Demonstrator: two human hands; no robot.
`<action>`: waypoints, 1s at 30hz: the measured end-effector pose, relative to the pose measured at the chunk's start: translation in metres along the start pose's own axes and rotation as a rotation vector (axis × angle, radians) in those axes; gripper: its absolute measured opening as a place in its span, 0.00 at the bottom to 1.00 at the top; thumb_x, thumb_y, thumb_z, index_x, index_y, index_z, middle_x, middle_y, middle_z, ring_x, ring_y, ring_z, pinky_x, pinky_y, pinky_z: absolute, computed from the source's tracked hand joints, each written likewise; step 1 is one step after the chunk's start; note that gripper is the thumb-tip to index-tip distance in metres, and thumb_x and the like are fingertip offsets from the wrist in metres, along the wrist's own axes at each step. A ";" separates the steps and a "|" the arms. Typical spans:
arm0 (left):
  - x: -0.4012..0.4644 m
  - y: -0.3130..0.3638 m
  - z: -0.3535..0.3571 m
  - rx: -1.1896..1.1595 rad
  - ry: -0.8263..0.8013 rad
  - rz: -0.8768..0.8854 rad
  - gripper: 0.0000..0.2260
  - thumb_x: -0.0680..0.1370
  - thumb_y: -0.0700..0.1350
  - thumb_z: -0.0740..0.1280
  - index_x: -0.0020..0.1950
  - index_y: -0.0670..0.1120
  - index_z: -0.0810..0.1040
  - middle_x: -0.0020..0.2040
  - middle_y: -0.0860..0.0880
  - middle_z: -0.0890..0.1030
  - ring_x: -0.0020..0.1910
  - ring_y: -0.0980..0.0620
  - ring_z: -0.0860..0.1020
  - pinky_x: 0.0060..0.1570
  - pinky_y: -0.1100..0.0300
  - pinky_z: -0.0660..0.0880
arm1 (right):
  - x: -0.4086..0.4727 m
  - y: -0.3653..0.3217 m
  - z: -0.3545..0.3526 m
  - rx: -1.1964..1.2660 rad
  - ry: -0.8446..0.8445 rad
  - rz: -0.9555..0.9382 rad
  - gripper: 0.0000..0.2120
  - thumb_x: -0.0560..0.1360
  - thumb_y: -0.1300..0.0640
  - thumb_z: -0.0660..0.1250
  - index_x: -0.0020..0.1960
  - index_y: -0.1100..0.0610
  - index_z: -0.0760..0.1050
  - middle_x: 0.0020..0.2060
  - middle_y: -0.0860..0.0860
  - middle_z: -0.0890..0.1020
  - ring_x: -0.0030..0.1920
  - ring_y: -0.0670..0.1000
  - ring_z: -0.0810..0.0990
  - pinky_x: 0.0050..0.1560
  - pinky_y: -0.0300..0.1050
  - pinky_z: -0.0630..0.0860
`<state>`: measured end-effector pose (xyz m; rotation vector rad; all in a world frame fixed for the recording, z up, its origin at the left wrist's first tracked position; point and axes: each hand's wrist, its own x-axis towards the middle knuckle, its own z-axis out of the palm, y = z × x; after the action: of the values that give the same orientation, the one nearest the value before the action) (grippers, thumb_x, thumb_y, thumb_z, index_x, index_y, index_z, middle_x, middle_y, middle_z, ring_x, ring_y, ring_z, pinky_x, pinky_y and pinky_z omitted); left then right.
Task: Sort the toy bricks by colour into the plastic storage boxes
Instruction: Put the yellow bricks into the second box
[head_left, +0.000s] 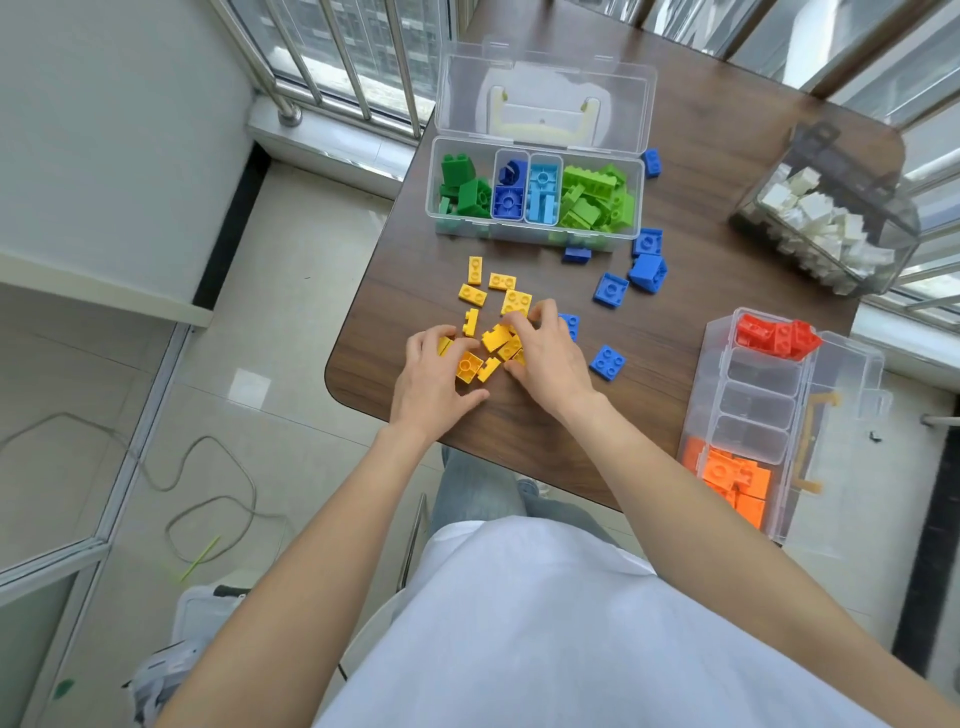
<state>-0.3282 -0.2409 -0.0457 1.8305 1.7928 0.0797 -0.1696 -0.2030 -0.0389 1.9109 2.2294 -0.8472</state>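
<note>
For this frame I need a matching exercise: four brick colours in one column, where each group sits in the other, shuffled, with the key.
Bricks:
1. yellow bricks
2. red bricks
3. orange bricks
4. white bricks

Places:
A. dark-framed box, far right
B. loose on the table, between both hands
C. far end of the long divided box
D. near end of that divided box

Pairs: 1-B, 2-C, 3-D, 4-A
</note>
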 end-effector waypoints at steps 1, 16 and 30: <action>0.001 -0.001 0.000 0.011 -0.001 0.000 0.23 0.71 0.52 0.73 0.64 0.52 0.73 0.68 0.49 0.68 0.67 0.47 0.62 0.58 0.54 0.72 | -0.001 0.001 0.001 0.001 0.008 0.017 0.23 0.74 0.55 0.70 0.66 0.52 0.66 0.61 0.56 0.66 0.58 0.56 0.72 0.47 0.48 0.76; 0.005 0.020 0.009 -0.014 -0.001 0.028 0.19 0.74 0.50 0.69 0.63 0.49 0.71 0.61 0.47 0.72 0.61 0.48 0.68 0.50 0.56 0.74 | -0.006 0.008 0.002 -0.047 -0.010 0.037 0.23 0.76 0.51 0.66 0.69 0.48 0.63 0.60 0.57 0.67 0.58 0.57 0.72 0.46 0.49 0.75; 0.015 0.035 0.008 0.092 -0.032 -0.011 0.18 0.75 0.47 0.67 0.63 0.49 0.70 0.60 0.46 0.72 0.59 0.45 0.68 0.45 0.55 0.74 | -0.011 0.011 0.003 -0.042 0.001 0.107 0.24 0.76 0.50 0.66 0.69 0.50 0.63 0.63 0.59 0.66 0.59 0.58 0.72 0.49 0.51 0.75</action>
<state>-0.2916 -0.2273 -0.0429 1.8742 1.8119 -0.0367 -0.1579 -0.2131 -0.0412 1.9917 2.1058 -0.7783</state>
